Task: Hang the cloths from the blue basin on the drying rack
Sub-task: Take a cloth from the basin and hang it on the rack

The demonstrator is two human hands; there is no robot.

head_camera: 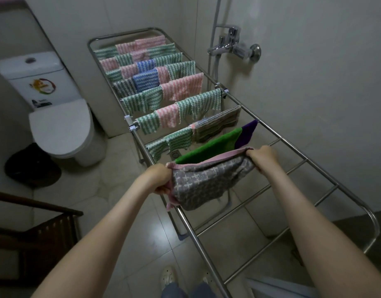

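Observation:
A grey cloth with a white cross pattern and pink edging (206, 181) is stretched between my hands above the metal drying rack (327, 175). My left hand (160, 179) grips its left corner and my right hand (262, 157) grips its right corner. Just beyond it a green cloth (213, 147) and a purple cloth (246, 132) hang over a rail. Farther along, several striped green, pink, blue and grey cloths (174, 91) cover the rails. The blue basin is not in view.
A white toilet (60, 127) stands left of the rack, with a dark bin (32, 166) on the floor beside it. A shower tap (232, 44) juts from the right wall. Dark wooden furniture (35, 229) is at lower left. The rack's near rails (271, 222) are bare.

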